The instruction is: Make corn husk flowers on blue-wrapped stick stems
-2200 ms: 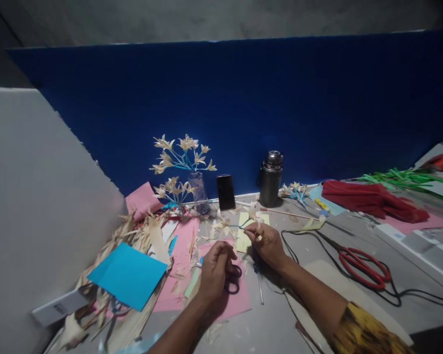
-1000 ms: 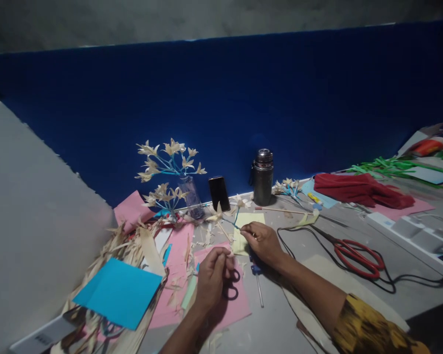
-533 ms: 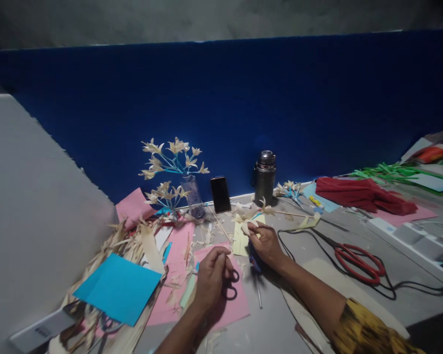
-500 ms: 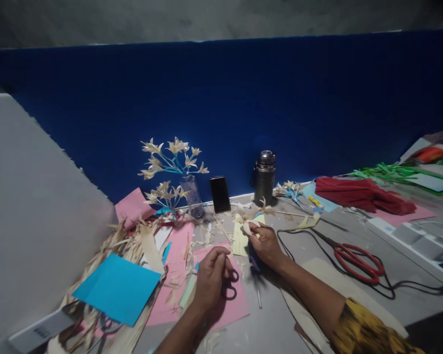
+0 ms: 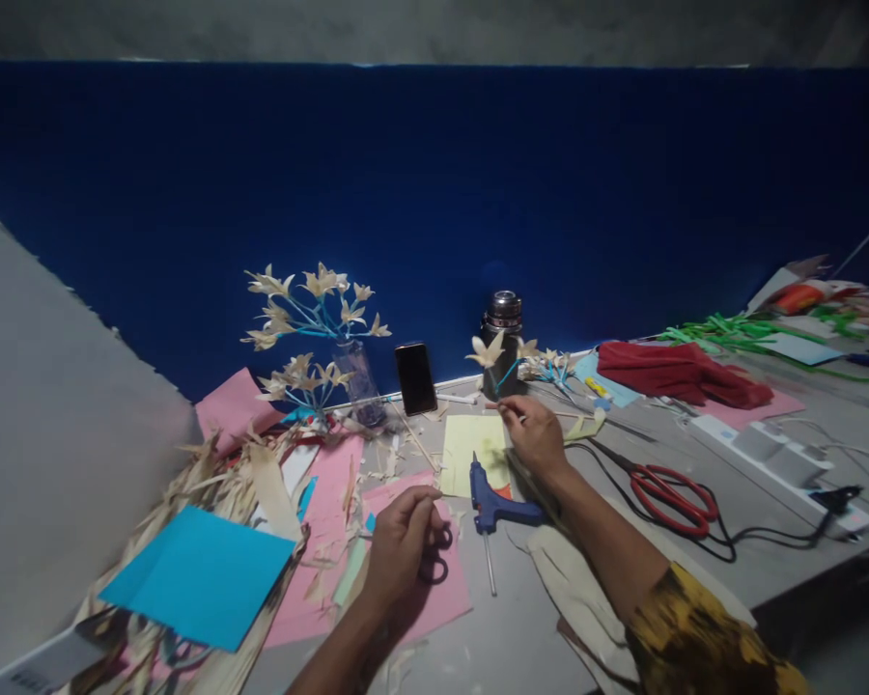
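Note:
My right hand (image 5: pixel 534 434) pinches the low end of a blue-stemmed craft flower (image 5: pixel 487 351) with pale, dry petals, upright in front of the dark flask (image 5: pixel 502 314). Its blossoms stand above my fingers. My left hand (image 5: pixel 404 541) is closed over the pink paper (image 5: pixel 445 603), fingers curled together; whatever they hold is hidden. Dark loop handles of scissors (image 5: pixel 435 571) show right beside it, their blades out of sight. Between my hands lies a blue hot glue gun (image 5: pixel 489 497), its nozzle on the yellow paper (image 5: pixel 460 449) and a glue stick sticking out of its back.
Finished flowers stand in a clear vase (image 5: pixel 362 391) beside a phone (image 5: pixel 415 378). On the left, blue paper (image 5: pixel 203 574) covers dry husks (image 5: pixel 261 473). Red-handled shears (image 5: pixel 673 499), a cable, a power strip (image 5: pixel 774 463) and a red cloth (image 5: pixel 685 372) lie on the right.
My right hand has moved away from me and raised the flower upright by its stem, uncovering the glue gun. My left hand stays by the scissors. The view has shifted slightly right.

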The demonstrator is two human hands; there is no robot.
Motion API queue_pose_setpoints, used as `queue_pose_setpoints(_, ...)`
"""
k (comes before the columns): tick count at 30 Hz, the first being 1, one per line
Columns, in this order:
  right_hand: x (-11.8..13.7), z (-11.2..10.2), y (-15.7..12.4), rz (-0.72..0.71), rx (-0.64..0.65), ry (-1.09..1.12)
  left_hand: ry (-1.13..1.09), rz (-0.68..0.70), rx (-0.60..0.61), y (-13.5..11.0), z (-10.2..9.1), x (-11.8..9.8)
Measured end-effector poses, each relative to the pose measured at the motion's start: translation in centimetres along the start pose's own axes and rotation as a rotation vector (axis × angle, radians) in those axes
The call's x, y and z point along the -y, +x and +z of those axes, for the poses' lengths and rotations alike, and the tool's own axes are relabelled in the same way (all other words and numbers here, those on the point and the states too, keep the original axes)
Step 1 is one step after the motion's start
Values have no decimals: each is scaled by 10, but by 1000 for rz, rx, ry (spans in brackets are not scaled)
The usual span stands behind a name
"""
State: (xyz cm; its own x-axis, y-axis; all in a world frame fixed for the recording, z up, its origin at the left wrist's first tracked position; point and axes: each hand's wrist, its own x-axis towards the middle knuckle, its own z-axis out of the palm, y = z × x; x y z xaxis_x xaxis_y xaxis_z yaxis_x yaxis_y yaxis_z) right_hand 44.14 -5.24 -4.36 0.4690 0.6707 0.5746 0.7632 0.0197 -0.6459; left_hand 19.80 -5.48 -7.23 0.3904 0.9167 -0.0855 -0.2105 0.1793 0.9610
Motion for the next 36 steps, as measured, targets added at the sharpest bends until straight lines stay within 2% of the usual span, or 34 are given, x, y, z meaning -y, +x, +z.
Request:
queue_pose_setpoints(4,-14,-9,10,104,95,-140,3,-83,-8,-1,0,4)
queue_pose_setpoints(8,-25,-3,10,161,259,-248,-22,-150,-11,-3,2,6)
queue_pose_setpoints(11,-31,-1,9,175,317,-313,-26,-158,-11,-4,4,4)
queue_pose_setpoints(15,-34,-5,10,172,304,-382,-36,-134,2,-5,3,4)
queue_pose_setpoints(20,-34,-8,13,145,204,-392,-63,-118,13,-6,5,5)
queue_pose_setpoints(26,-41,-5,18,184,111,-370,-65,-154,51,-7,4,5)
queue_pose_setpoints(36,-52,6,15,236,159,-334,-5,-117,80,-4,-2,11)
